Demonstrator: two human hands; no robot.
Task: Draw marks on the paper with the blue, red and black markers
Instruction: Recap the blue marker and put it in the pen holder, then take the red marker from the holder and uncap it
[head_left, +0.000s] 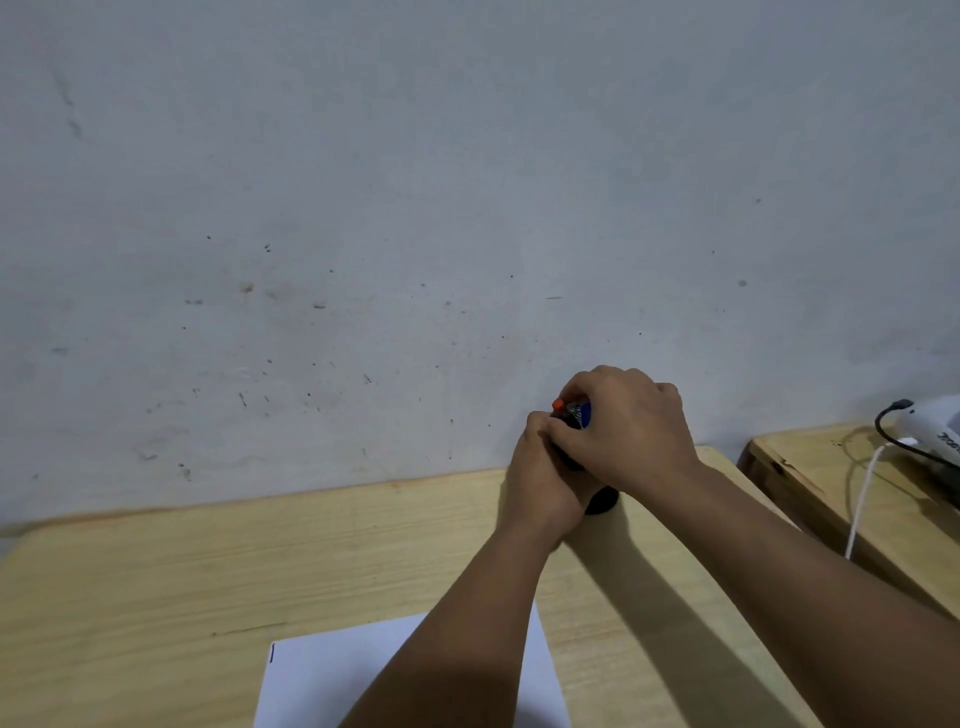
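Note:
A black mesh pen holder (602, 501) stands at the back of the wooden table (208, 571), against the wall. My left hand (543, 488) is wrapped around its side. My right hand (631, 431) is curled over its top, fingers on the markers. Between the fingers show a red marker's end (557, 404) and a blue marker's end (586, 414). Which marker the right hand grips is hidden. No black marker shows. The white paper (322, 680) lies at the near edge under my forearms, with a short blue mark (271, 652) at its top left corner.
A grey, stained wall (415, 208) rises right behind the table. To the right is a second wooden table (810, 467) across a narrow gap, carrying a white device (935, 426) with a black cable and a white cord (862, 499).

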